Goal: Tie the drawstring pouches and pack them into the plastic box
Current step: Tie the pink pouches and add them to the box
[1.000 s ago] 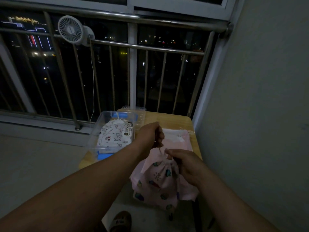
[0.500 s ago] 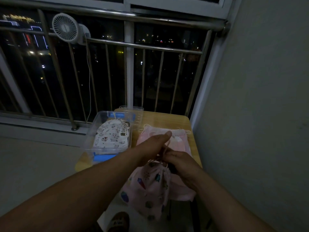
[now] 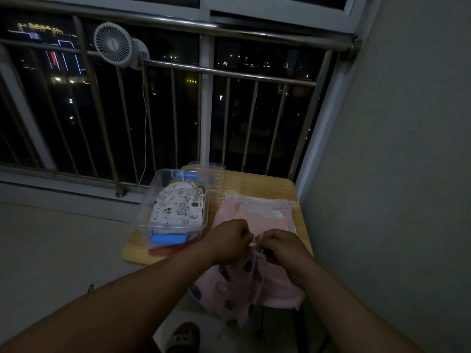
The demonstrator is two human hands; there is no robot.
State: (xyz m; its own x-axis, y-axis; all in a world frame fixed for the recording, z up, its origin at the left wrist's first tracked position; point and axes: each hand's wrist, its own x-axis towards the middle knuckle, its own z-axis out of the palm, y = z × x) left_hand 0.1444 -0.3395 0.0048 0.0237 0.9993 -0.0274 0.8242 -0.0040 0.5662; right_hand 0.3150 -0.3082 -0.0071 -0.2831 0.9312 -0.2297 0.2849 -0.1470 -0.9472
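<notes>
A pink patterned drawstring pouch [image 3: 233,289] hangs over the near edge of the small wooden table [image 3: 257,183]. My left hand [image 3: 228,242] and my right hand [image 3: 279,247] meet above its gathered neck, and each pinches an end of the white drawstring [image 3: 254,242]. A clear plastic box [image 3: 150,200] with blue clips stands on the table's left side, and a white cat-print pouch [image 3: 178,206] lies inside it. Behind my hands lies a flat stack of pink pouches [image 3: 257,212] with loose white cords.
The box's clear lid [image 3: 216,174] leans behind the box. A metal railing [image 3: 229,72] with a small white fan [image 3: 113,44] clipped on runs behind the table. A grey wall [image 3: 395,174] closes the right side. A sandalled foot [image 3: 184,336] shows below.
My left hand has come down from the raised cord to meet my right hand at the pouch's neck. The pouch's mouth is now gathered tight between them.
</notes>
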